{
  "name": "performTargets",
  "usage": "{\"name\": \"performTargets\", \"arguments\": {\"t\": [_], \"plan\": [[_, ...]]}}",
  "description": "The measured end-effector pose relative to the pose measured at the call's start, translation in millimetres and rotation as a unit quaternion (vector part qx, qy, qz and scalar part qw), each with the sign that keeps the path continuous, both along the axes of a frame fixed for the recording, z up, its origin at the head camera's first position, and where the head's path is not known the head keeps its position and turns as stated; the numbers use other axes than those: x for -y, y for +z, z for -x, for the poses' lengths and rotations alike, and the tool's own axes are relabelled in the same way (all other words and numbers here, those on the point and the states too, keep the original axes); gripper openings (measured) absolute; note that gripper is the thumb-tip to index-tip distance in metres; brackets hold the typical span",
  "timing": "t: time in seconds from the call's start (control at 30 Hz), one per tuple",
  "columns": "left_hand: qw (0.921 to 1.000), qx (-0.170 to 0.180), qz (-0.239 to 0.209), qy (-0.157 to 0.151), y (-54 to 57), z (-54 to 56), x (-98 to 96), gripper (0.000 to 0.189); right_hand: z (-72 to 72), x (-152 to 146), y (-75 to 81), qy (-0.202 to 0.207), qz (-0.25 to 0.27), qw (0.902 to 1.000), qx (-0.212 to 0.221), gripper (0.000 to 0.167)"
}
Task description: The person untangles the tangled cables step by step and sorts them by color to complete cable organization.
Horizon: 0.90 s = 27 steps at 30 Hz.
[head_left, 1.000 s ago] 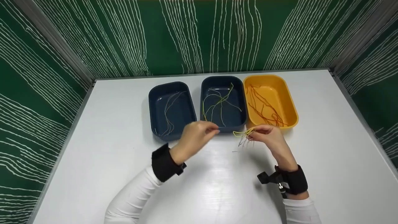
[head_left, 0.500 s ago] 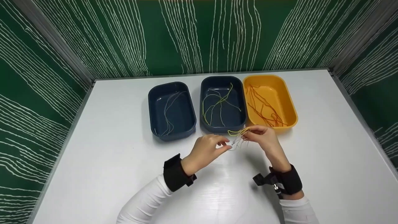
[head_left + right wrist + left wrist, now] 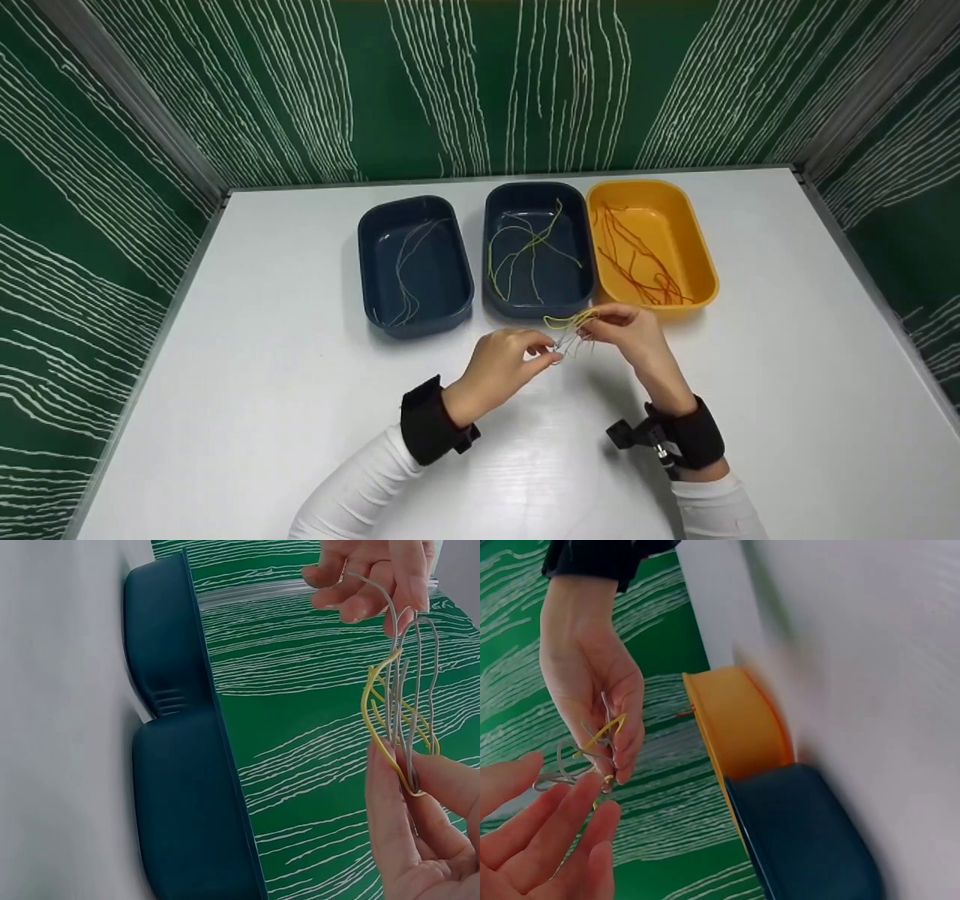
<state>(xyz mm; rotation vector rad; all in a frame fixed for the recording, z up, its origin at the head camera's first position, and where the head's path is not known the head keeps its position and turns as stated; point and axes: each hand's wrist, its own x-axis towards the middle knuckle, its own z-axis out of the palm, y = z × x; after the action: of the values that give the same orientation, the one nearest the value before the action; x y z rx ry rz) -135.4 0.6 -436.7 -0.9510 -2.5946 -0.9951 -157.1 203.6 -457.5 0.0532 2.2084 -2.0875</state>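
A loose bundle of thin grey and yellow wires (image 3: 397,701) is pinched between the thumb and fingers of my right hand (image 3: 637,337), above the table in front of the bins. The grey ends stick out toward my left hand (image 3: 502,367). That hand's thumb and index finger reach the grey wires with a small gap between their tips, and a grey loop (image 3: 544,784) shows right at them in the left wrist view. In the right wrist view a left fingertip (image 3: 417,596) meets the top of the grey loops.
Three bins stand in a row at the back: a dark blue one (image 3: 416,326) with grey wires, another dark blue one (image 3: 540,309) with yellow-green and grey wires, and a yellow one (image 3: 709,281) with orange-red wires. Green walls (image 3: 405,90) with white lines surround the white table (image 3: 285,390).
My left hand has come right and toward the body, from the middle bin's front edge to the wire bundle. My right hand has shifted slightly left, still holding the wires.
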Motion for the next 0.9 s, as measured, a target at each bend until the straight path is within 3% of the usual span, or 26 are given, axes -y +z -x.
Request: {"name": "performTargets", "arguments": {"t": [0.13, 0.17, 0.23, 0.33, 0.37, 0.4, 0.47, 0.67, 0.7, 0.9], "plan": [[1.0000, 0.001, 0.002, 0.004, 0.3, 0.1, 1.0, 0.016, 3.4, -2, -10.6, 0.015, 0.004, 0.9996, -0.022, 0.028], [1.0000, 0.001, 0.004, 0.005, 0.2, 0.2, 1.4, 0.016, 10.5, -7, -26.5, 0.028, 0.026, 0.9987, -0.035, 0.027], [1.0000, 0.002, 0.006, 0.007, 0.0, 0.1, 2.2, 0.015, 16.9, -14, -43.1, 0.045, 0.053, 0.9961, -0.055, 0.022], [0.9999, 0.002, 0.008, 0.010, 0.2, 0.1, 3.5, 0.013, 18.9, -16, -49.1, 0.057, 0.072, 0.9935, -0.067, 0.021], [0.9999, 0.000, 0.010, 0.012, 0.1, 0.2, 3.9, 0.012, 18.4, -16, -48.4, 0.056, 0.067, 0.9937, -0.070, 0.023], [0.9999, -0.002, 0.009, 0.014, 0.1, 0.3, 4.2, 0.011, 12.0, -11, -35.0, 0.045, 0.047, 0.9958, -0.065, 0.025], [0.9997, -0.007, 0.010, 0.020, -0.1, 0.8, 5.0, 0.011, 6.8, -7, -23.8, 0.038, 0.034, 0.9968, -0.061, 0.029], [0.9991, -0.018, 0.011, 0.037, -2.5, 2.1, 7.7, 0.011, 1.0, -2, -7.7, 0.027, -0.002, 0.9990, -0.036, 0.029], [0.9990, -0.019, 0.012, 0.038, -2.9, 2.1, 8.4, 0.011, 2.4, -3, -11.4, 0.037, 0.015, 0.9983, -0.043, 0.025], [0.9986, -0.022, 0.018, 0.044, -3.2, 2.8, 12.9, 0.011, 2.7, -3, -9.0, 0.050, -0.009, 0.9983, -0.029, 0.024]]}}
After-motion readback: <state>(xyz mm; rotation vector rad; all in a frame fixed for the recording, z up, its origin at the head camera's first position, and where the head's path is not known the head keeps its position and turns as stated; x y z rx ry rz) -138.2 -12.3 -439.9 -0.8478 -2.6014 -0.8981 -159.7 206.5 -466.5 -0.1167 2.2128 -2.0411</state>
